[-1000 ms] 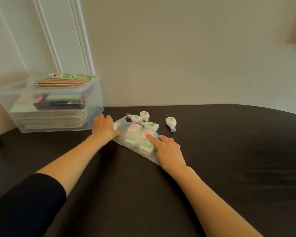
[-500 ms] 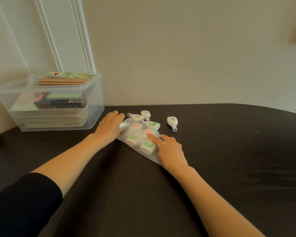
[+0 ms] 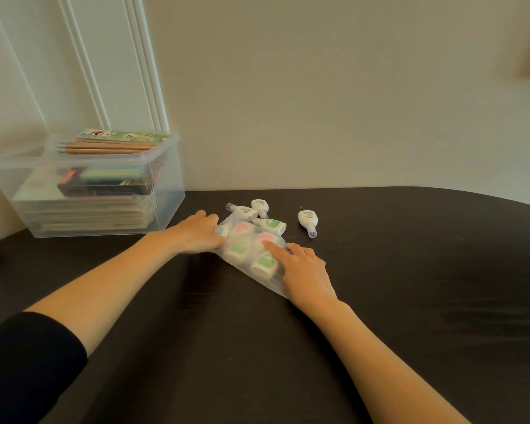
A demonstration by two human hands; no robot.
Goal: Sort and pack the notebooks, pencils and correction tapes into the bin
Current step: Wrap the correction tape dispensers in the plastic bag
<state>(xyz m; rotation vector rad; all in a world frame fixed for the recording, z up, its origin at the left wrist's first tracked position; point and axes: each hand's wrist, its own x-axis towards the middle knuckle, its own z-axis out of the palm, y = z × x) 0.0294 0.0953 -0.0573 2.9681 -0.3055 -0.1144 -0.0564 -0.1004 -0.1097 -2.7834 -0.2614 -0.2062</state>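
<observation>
Status: we put the task well past halfway. The clear plastic bin [image 3: 169, 191] already has a stack of flat notebooks [image 3: 86, 214] at the bottom, dark boxes [image 3: 104, 188] above them, and a row of wooden pencils [image 3: 104, 147] on top by the rim. We see no notebooks or pencils outside the bin.

Left to do: the correction tapes. Several white bagged tapes with pink or green labels [image 3: 237, 250] sit inside a translucent plastic bag [image 3: 251, 243] on the dark worktop [image 3: 395, 301], just right of the bin. Four loose white correction tapes [image 3: 259, 206] lie right of the bin, past the bag. The farthest one [image 3: 308, 220] lies apart from the rest. Our read: finish bagging, then move the bag into the bin.

Hands: the left hand [image 3: 196, 232] is at the bag's bin-side edge, fingers bent over it. We cannot tell whether it pinches the film or only rests there. The right hand [image 3: 305, 270] lies flat, fingers straight, index pressing a bagged tape, gripping nothing.
</observation>
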